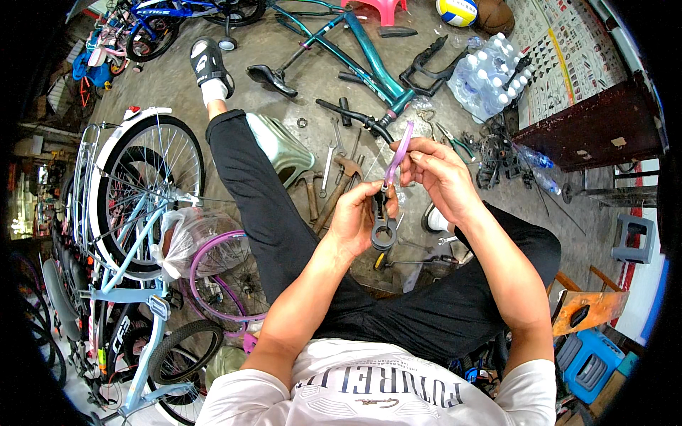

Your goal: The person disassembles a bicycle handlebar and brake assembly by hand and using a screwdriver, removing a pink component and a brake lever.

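Between my hands is a bicycle brake lever with a curved purple blade (pixel 398 154) and a black bracket (pixel 383 231) that ends in a round clamp ring. My left hand (pixel 349 220) is closed around the bracket, its thumb near where the blade meets it. With thumb and fingers, my right hand (pixel 439 174) pinches the blade on its right side. Just beyond, a black handlebar (pixel 362 119) lies on the floor by a teal bicycle frame (pixel 373 60). Below my hands are a hammer (pixel 348 169) and wrenches (pixel 328 165).
A light blue bicycle (pixel 131 241) with white fenders stands at left, beside a purple wheel rim (pixel 202 266). Wrapped bottles (pixel 490 74) sit at upper right, near cables and pliers (pixel 458 142). A pale green stool (pixel 280 145) lies beside my left leg. Blue stools (pixel 590 366) stand at right.
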A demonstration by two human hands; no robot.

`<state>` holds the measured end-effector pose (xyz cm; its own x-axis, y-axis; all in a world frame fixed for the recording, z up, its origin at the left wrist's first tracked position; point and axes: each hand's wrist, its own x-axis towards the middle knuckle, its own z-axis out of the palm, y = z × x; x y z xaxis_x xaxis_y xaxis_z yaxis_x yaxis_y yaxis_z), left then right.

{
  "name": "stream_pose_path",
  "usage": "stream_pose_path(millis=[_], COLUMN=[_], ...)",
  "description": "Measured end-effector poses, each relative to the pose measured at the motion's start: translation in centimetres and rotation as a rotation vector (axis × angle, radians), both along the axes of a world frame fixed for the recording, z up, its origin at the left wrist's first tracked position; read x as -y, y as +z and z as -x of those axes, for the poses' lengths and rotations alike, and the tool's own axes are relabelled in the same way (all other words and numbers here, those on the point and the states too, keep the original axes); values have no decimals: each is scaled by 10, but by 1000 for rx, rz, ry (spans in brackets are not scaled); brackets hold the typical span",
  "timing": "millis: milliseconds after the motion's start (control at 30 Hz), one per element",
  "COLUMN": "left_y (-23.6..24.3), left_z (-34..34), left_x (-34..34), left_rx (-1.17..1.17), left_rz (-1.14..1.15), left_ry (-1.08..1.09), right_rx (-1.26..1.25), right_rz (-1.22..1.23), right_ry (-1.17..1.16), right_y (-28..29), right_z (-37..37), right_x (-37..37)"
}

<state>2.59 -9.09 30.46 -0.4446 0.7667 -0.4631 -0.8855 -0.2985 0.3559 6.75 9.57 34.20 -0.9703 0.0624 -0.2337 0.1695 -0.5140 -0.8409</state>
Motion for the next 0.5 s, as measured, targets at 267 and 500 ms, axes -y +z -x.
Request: stream_pose_path(millis=[267,500], left_y=[-7,-15], left_z=[1,1], left_x=[0,4], left_rx=[-10,-16], left_rz=[-22,23], left_ry=[-12,28], right_rx=[18,36], right_rz=[-24,-82], right_ry=[-10,-7], right_y=[-1,0], right_z=[1,2], right_x=[-1,2])
